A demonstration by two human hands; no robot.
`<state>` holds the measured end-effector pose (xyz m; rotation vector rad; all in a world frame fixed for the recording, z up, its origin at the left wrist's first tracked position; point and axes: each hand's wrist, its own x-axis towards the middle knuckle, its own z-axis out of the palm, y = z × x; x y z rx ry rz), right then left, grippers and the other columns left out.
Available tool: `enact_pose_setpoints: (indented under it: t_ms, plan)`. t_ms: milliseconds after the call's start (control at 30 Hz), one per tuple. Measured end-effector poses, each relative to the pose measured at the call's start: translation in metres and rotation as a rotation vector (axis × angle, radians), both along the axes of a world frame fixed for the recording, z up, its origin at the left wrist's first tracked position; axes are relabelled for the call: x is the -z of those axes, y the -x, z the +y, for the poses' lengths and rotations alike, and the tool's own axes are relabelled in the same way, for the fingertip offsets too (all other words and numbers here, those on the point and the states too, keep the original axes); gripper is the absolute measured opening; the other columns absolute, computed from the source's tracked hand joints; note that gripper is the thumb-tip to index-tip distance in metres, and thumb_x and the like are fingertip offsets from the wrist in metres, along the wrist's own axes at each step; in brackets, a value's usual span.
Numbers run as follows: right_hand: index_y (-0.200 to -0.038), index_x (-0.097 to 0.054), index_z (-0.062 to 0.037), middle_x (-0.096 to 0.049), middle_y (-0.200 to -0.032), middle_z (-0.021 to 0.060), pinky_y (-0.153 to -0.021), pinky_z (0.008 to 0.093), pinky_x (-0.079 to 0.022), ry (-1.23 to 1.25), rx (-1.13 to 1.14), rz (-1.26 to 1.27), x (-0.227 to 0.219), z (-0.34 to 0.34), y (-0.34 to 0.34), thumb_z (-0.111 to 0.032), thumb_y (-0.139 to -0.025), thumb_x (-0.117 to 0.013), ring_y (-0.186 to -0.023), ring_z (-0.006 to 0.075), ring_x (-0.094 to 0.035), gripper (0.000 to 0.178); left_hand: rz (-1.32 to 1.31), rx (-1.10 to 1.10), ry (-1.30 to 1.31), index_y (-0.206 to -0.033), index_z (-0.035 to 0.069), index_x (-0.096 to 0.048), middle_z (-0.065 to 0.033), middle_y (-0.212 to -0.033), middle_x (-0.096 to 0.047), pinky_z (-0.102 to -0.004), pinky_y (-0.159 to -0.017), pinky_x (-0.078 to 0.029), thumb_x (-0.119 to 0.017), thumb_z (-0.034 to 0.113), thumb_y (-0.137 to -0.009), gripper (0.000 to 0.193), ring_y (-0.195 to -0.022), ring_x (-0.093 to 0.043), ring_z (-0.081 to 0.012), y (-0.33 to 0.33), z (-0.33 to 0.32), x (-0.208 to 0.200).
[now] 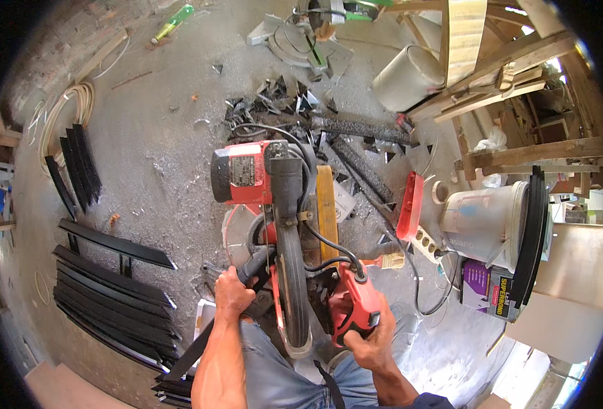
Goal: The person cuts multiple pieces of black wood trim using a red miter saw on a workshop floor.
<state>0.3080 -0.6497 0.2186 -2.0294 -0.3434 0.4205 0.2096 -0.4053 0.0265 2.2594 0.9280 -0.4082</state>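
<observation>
A red and black miter saw (241, 178) stands on the floor between my knees, its black guarded blade disc edge-on toward me. My right hand (371, 346) is wrapped round the saw's red handle (353, 300). A black strip (191, 356) slants up to the left side of the saw, and my left hand (233, 293) is closed on it near the saw base. The blade's edge and the strip's far end are hidden. Left of me lie several black strips (111, 300) in a stack.
Dark triangular offcuts (281, 102) are heaped beyond the saw. On the right are a white bucket (482, 215), a purple and grey box (477, 283), a power strip (424, 242) and a paintbrush (389, 261). A cable coil (59, 123) lies far left; lumber (499, 88) leans far right.
</observation>
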Motion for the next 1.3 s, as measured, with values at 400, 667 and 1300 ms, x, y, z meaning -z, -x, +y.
enact_pose_setpoints:
  t_ms: [400,667,1300]
  plan:
    - [-0.099,-0.062,0.0029,-0.066,-0.078,0.0101,-0.06,0.0289,-0.052,-0.56,0.498,0.491,-0.005,0.023,0.003,-0.064,-0.096,-0.05,-0.065,0.0177,-0.063,0.068,0.016,-0.029,-0.001,-0.094,-0.006,-0.063,-0.0307,-0.094,-0.068,-0.053,-0.082,-0.053,-0.084,0.033,-0.073,0.05,-0.093,-0.066,-0.0484,0.0,0.001,0.002]
    - [-0.108,-0.063,0.0057,-0.066,-0.077,0.0119,-0.062,0.0341,-0.056,-0.55,0.497,0.421,0.003,0.03,0.002,-0.06,-0.098,-0.05,-0.065,0.0205,-0.065,0.068,0.101,0.004,0.02,-0.103,-0.006,-0.064,-0.0299,-0.101,-0.068,-0.0507,-0.088,-0.054,-0.083,0.033,-0.075,0.052,-0.1,-0.067,-0.0458,-0.003,0.003,-0.006]
    - [-0.096,-0.061,0.0015,-0.064,-0.076,0.0089,-0.063,0.0283,-0.053,-0.53,0.432,0.476,-0.003,0.034,-0.006,-0.056,-0.1,-0.053,-0.068,0.0148,-0.063,0.058,0.037,-0.012,-0.036,-0.096,-0.01,-0.066,-0.0325,-0.097,-0.068,-0.0503,-0.087,-0.054,-0.085,0.034,-0.072,0.054,-0.098,-0.067,-0.0474,-0.003,0.0,-0.003]
